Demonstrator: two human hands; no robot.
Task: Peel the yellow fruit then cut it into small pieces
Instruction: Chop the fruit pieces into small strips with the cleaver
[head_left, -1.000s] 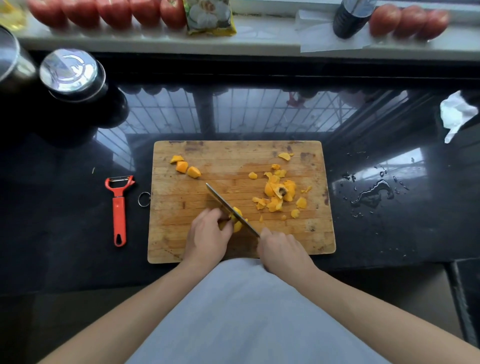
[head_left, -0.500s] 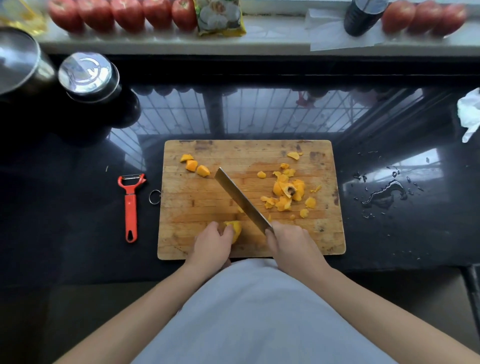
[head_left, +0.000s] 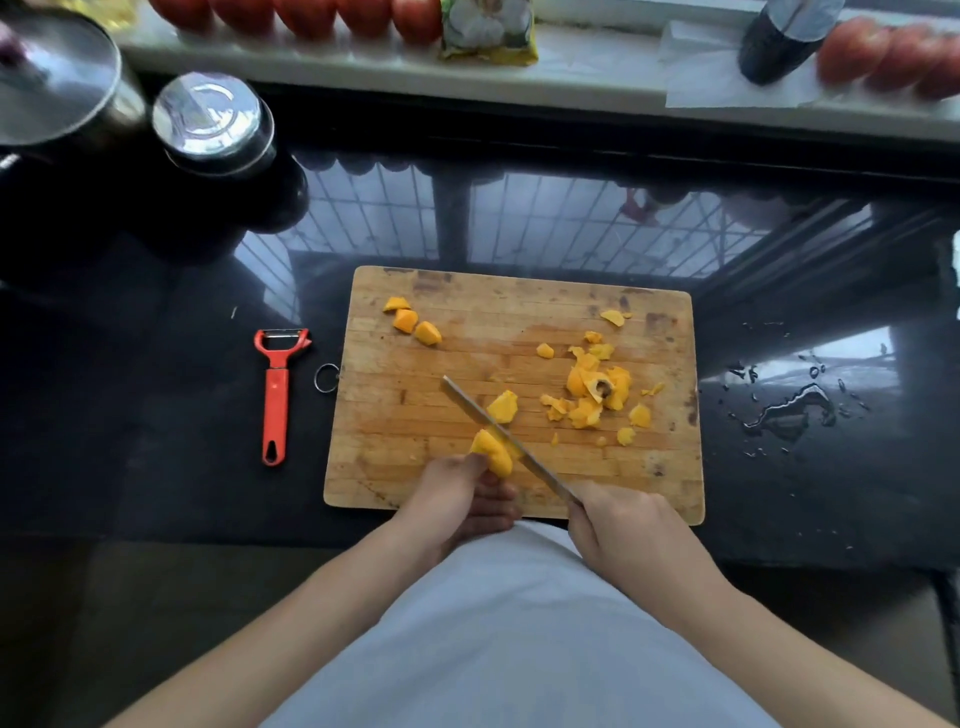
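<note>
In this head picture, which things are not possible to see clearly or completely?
- Knife handle: head view, hidden inside the right hand.
- Near side of the fruit piece: covered by the left hand fingers.
- Tomatoes and the dark bottle: cut off by the top edge.
- Packet print: blurred.
- Steel pot: cut off by the left edge.

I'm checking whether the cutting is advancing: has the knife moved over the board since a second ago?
Yes. The knife swung up and came back down, now cutting farther toward the cutting board's back edge; a freshly cut piece lies beside it.
</note>
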